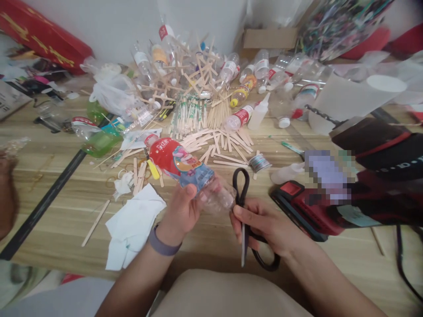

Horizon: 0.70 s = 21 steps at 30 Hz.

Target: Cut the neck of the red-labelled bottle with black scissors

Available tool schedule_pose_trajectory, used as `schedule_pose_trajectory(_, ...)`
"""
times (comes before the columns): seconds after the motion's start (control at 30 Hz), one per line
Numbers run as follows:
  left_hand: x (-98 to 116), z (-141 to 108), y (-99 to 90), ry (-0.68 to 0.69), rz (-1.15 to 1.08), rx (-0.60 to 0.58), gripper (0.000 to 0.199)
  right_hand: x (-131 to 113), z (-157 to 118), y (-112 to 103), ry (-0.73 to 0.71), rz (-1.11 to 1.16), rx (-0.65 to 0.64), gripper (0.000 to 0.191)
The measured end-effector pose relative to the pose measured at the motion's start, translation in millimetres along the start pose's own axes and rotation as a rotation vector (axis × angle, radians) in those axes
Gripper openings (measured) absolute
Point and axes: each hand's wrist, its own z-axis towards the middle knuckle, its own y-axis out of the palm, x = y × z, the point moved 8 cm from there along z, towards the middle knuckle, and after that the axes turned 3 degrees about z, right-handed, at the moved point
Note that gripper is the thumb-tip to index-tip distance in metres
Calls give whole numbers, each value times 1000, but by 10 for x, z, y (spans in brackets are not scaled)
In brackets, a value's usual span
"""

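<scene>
A clear plastic bottle [180, 163] with a red and blue label lies tilted across the middle of the view, its neck to the upper left and its base to the lower right. My left hand [183, 209] is wrapped round its lower part, thumb on top. Black-handled scissors [243, 207] are in my right hand [253, 222], beside the bottle's base. The blades point down toward me. Whether my right fingertips touch the base cannot be made out.
Craft sticks [228, 143], a wire spool [259, 163] and many bottles crowd the back. A red and black power drill [310, 207] stands at the right. White paper sheets [132, 220] lie left of my left hand. At the far left edge, another person's arm [7, 193] shows.
</scene>
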Motion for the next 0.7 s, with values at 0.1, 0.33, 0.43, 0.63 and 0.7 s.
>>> schedule_pose_trajectory(0.1,20,24,-20,31,-34,44,44,-39,2,-84,-88,-155,135,55)
schedule_pose_trajectory(0.33,-122,35,66,-80,-127,87,37,-433,-183,25,-728,-1010,603,35)
schedule_pose_trajectory(0.43,-180,6,63,-106,-52,116,40,-316,-85,91,-657,-948,517,38)
schedule_pose_trajectory(0.63,-45,-13,77,85,-1,158,35,52,104,58,-195,-403,300,51)
schedule_pose_trajectory(0.7,-28,-13,101,104,12,138,35,142,122,91,-99,-183,233,54)
